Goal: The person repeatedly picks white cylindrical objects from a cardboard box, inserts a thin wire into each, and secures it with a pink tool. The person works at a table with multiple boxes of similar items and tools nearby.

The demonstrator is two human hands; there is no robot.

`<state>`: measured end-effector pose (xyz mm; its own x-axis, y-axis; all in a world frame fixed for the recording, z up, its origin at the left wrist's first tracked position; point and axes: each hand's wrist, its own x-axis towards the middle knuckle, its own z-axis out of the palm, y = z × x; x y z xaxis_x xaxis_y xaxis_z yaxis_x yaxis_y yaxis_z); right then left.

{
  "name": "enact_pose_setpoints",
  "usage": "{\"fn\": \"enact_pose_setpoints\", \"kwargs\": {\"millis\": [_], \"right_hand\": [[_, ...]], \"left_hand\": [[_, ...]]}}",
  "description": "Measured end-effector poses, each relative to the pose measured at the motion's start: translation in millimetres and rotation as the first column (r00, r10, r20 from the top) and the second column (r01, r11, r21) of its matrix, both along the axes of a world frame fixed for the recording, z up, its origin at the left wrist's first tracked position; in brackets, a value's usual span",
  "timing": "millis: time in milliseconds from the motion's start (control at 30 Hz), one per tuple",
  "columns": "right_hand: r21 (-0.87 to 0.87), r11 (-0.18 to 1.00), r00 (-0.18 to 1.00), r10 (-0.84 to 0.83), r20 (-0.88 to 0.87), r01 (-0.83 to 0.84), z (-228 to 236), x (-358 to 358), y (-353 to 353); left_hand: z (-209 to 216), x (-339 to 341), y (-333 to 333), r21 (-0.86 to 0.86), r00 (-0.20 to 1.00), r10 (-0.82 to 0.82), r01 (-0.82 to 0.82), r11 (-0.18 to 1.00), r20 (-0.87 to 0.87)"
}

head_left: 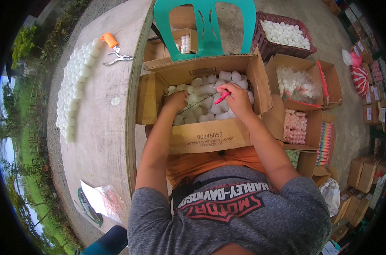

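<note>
An open cardboard box in front of me holds many small white rounded cylinders. My right hand is closed around a small pink-handled tool above the cylinders; a thin pale tip sticks out from its fingers. My left hand reaches into the left end of the box with its fingers curled in; what it grips, if anything, is hidden. Between the two hands runs a thin dark strand or wire, slanting over the cylinders. Whether either hand holds its ends cannot be made out.
The table at left bears rows of white cylinders, pliers, an orange-handled tool and a plastic bag. A green chair stands beyond the box. A dark red crate and filled cartons line the right.
</note>
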<state>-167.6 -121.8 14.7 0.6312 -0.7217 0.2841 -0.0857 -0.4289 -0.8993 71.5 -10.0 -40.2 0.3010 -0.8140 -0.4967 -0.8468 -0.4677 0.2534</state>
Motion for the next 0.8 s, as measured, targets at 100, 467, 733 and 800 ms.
{"fn": "enact_pose_setpoints", "kwargs": {"millis": [100, 467, 733, 800], "right_hand": [[-0.109, 0.994, 1.000, 0.012, 0.008, -0.011, -1.0, -1.4, -0.5], [-0.134, 0.991, 0.999, 0.023, 0.045, -0.017, 1.1, -4.3, 4.2], [-0.234, 0.972, 0.999, 0.017, 0.030, -0.010, -0.9, -4.6, 3.1], [-0.258, 0.966, 1.000, -0.002, 0.029, 0.009, 0.9, -6.1, 2.5]], "left_hand": [[-6.1, -9.8, -1.6, -0.114, 0.919, -0.227, 0.275, 0.955, 0.322], [7.2, -25.4, -9.5, -0.122, 0.986, -0.136, 0.147, 0.982, 0.094], [-23.3, -19.2, -5.9, -0.367, 0.987, -0.058, -0.001, 0.930, -0.151], [3.3, -21.1, -6.7, -0.331, 0.919, 0.058, -0.199, 0.922, -0.390]]}}
